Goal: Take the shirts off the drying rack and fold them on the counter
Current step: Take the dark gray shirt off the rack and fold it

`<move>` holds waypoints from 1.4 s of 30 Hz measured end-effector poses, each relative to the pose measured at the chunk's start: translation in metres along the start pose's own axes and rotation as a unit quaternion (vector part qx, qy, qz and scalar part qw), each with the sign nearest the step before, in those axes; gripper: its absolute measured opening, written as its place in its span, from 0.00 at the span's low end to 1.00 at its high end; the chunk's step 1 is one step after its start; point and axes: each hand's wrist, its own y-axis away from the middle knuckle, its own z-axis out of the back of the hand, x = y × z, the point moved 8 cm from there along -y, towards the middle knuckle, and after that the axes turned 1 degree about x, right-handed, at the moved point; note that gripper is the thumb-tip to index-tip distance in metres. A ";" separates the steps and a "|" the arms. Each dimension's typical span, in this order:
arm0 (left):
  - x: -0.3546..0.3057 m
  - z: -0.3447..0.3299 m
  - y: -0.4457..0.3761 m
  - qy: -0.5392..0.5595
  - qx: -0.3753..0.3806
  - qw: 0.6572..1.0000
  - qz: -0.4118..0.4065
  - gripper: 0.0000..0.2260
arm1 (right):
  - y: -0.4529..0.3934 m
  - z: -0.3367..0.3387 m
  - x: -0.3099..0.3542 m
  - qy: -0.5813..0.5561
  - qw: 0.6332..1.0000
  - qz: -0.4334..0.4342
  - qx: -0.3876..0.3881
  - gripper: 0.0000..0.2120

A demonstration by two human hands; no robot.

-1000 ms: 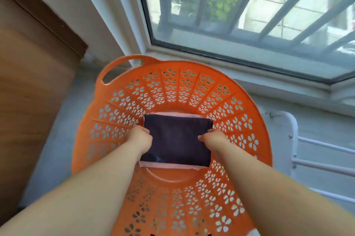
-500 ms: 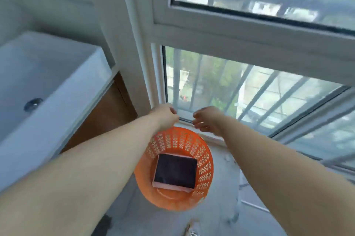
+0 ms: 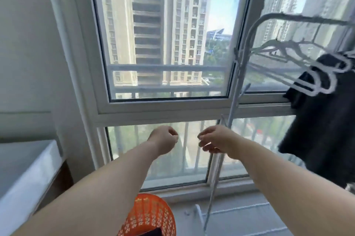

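Now both hands hang empty in front of the window: the left hand point(image 3: 164, 140) has its fingers loosely curled on nothing, and the right hand point(image 3: 217, 140) is likewise relaxed, its fingers point(image 3: 203, 145) slack and holding nothing. The task's next piece, a dark shirt point(image 3: 324, 120), hangs at the far right from the white drying rack point(image 3: 299, 17), on what looks like one of several pale hangers point(image 3: 315, 74) crowded together on the rail. Judging from this, the step in hand is the reach for that shirt, and it would go best with the right hand lifting the hanger hook straight up off the rail while the left gathers the cloth below so it does not drag. The bunched hangers look likely to snag each other, so picking out the one that carries the shirt matters. For room, the rack's upright pole point(image 3: 235, 101) stands just beside the right hand, between it and the shirt; passing on the near side of it seems safest. An orange laundry basket point(image 3: 151, 214) sits low on the floor between the arms, something dark inside it, so stepping right needs care. The white counter point(image 3: 25, 168) lies at the left, well apart from the rack, with bare surface showing for folding.
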 end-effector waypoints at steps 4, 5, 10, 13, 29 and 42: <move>-0.089 -0.049 0.024 -0.037 0.037 0.995 -0.089 0.04 | 0.060 0.091 -0.020 -0.014 0.998 0.010 -0.062 0.05; -0.109 -0.061 0.029 -0.045 0.046 0.992 -0.105 0.04 | 0.070 0.112 -0.026 -0.018 0.997 0.012 -0.079 0.06; -0.205 -0.143 0.045 -0.063 0.088 0.979 -0.172 0.06 | 0.119 0.212 -0.072 -0.027 0.989 0.006 -0.146 0.04; -0.262 -0.225 0.052 -0.077 0.114 0.970 -0.200 0.07 | 0.154 0.282 -0.120 -0.024 0.982 -0.009 -0.189 0.04; -0.511 -0.508 -0.009 -0.315 0.125 0.876 -0.343 0.09 | 0.175 0.601 -0.270 0.313 0.913 -0.139 -0.223 0.05; -0.622 -0.569 -0.204 -0.300 0.068 0.899 -0.311 0.11 | 0.030 0.785 -0.240 0.298 0.899 -0.041 -0.317 0.09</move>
